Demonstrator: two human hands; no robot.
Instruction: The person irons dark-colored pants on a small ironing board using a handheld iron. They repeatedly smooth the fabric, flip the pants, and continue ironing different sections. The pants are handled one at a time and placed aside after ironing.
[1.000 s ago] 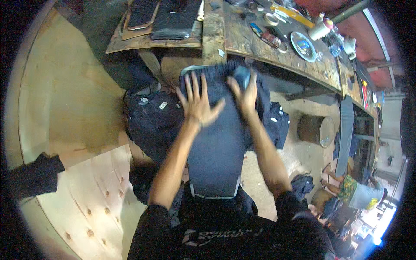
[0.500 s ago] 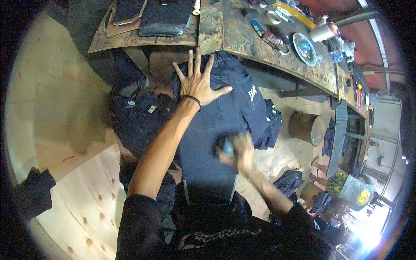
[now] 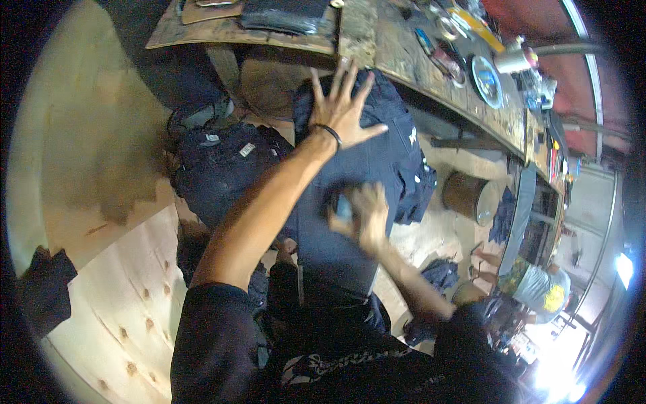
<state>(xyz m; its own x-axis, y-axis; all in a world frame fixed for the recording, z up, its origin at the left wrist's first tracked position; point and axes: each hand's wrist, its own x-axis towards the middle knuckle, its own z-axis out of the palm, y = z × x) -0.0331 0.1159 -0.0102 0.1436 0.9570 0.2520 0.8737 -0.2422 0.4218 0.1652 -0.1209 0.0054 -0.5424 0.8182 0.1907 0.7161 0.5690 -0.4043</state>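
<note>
Dark blue denim trousers (image 3: 336, 168) lie stretched over a narrow support in front of me, their far end close to the wooden bench. My left hand (image 3: 342, 116) presses flat on their far part, fingers spread, with a black band round the wrist. Nearer to me, my right hand (image 3: 369, 217) is closed round a small, pale blue and dark pad-like thing (image 3: 342, 207) against the denim. Motion smears this hand, and I cannot make out exactly what the pad is.
A pile of dark garments (image 3: 225, 165) lies left of the trousers. The wooden bench (image 3: 404, 64) carries a round dish (image 3: 486, 82), a thread cone (image 3: 515, 60) and folded dark cloth (image 3: 286, 15). A drum-shaped container (image 3: 471, 197) stands at right; beyond it is another person (image 3: 538, 289).
My right hand has moved up the denim, away from me, still holding the pad. My left hand stays pressed on the trousers. The whole view has shifted slightly.
</note>
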